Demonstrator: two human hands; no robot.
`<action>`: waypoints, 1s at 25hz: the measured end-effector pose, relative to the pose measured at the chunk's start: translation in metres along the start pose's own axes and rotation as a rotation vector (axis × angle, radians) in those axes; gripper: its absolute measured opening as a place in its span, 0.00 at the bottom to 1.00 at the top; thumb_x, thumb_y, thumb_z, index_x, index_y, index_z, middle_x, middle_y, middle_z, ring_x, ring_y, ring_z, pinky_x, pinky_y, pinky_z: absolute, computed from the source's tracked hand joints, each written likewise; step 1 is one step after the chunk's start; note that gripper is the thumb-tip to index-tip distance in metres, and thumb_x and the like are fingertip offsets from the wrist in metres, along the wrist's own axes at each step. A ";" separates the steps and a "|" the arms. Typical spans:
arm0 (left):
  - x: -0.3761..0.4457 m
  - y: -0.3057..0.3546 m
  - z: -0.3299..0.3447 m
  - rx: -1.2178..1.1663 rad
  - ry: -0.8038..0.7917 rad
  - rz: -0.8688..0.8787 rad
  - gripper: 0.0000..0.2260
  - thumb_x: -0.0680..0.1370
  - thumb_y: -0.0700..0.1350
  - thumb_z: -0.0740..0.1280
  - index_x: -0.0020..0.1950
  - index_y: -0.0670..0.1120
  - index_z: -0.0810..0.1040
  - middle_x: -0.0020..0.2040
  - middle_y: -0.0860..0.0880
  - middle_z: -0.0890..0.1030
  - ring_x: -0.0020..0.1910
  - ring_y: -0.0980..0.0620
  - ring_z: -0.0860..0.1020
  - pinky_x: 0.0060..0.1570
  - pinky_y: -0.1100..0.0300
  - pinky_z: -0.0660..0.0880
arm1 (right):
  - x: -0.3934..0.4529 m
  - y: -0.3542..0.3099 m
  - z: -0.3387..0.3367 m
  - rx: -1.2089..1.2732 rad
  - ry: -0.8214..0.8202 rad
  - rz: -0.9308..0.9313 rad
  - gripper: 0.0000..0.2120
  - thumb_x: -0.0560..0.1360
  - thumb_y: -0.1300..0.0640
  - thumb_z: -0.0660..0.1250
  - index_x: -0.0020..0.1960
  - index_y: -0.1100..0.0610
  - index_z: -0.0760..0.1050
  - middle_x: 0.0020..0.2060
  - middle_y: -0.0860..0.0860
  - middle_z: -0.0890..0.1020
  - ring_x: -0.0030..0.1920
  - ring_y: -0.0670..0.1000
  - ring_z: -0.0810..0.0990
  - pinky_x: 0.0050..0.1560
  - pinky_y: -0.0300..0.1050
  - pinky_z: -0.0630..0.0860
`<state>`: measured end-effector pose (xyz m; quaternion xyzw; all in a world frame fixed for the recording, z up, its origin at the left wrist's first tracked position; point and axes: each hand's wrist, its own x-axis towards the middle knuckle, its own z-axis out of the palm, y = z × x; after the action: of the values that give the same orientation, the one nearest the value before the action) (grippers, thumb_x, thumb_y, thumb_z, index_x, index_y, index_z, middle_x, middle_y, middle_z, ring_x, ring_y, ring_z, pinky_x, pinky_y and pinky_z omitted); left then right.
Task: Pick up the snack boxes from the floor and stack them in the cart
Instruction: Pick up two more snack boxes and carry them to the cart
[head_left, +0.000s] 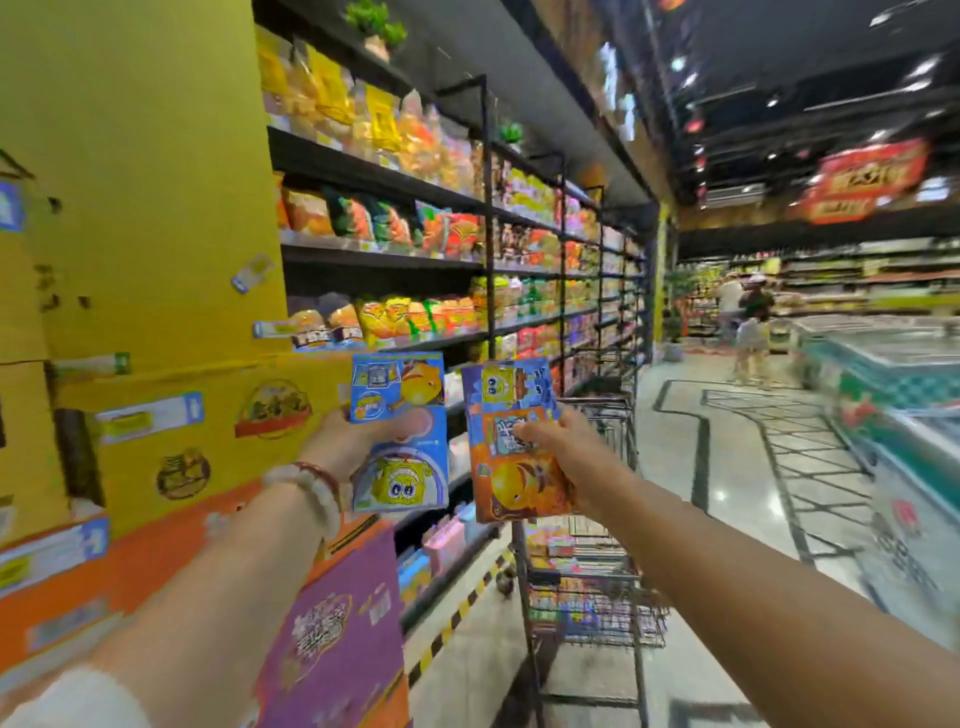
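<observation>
Stocked snack shelves (415, 223) (blurred), yellow cartons (156, 415), chest freezer (883, 374), two shoppers (748, 322).

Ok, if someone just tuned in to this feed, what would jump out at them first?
Two bright snack boxes held up mid-frame: the left hand grips a blue cardboard box with a yellow cartoon face, the right hand an orange and purple cardboard box. Just below and behind the right one stands the black wire shopping cart, goods already inside. Packed snack shelves run along the left.

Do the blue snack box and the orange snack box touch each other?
Apart. The head view shows shelves through a gap between the blue snack box and the orange snack box.
</observation>
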<state>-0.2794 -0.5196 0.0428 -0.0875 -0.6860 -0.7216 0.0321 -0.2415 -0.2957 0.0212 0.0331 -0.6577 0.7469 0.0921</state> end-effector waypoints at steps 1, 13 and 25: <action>0.016 -0.005 0.012 -0.011 -0.040 0.008 0.12 0.73 0.37 0.70 0.55 0.37 0.75 0.30 0.48 0.82 0.22 0.55 0.79 0.19 0.66 0.72 | 0.008 0.002 -0.011 -0.008 0.033 0.000 0.16 0.75 0.62 0.68 0.61 0.60 0.70 0.50 0.60 0.82 0.37 0.55 0.84 0.34 0.49 0.82; 0.207 -0.092 0.150 -0.077 -0.296 -0.125 0.12 0.73 0.38 0.71 0.55 0.39 0.77 0.33 0.45 0.84 0.26 0.50 0.81 0.24 0.60 0.77 | 0.149 0.030 -0.144 -0.097 0.264 -0.014 0.07 0.76 0.62 0.66 0.51 0.55 0.71 0.42 0.54 0.82 0.33 0.50 0.84 0.30 0.43 0.80; 0.395 -0.171 0.244 -0.150 -0.394 -0.228 0.31 0.65 0.42 0.76 0.65 0.39 0.70 0.49 0.38 0.83 0.35 0.43 0.84 0.31 0.55 0.79 | 0.325 0.090 -0.240 -0.114 0.369 0.085 0.19 0.74 0.58 0.68 0.63 0.57 0.68 0.52 0.59 0.82 0.47 0.58 0.84 0.41 0.51 0.82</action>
<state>-0.6755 -0.2379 -0.0478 -0.1509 -0.6288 -0.7386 -0.1907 -0.5597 -0.0387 -0.0426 -0.1375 -0.6717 0.7051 0.1810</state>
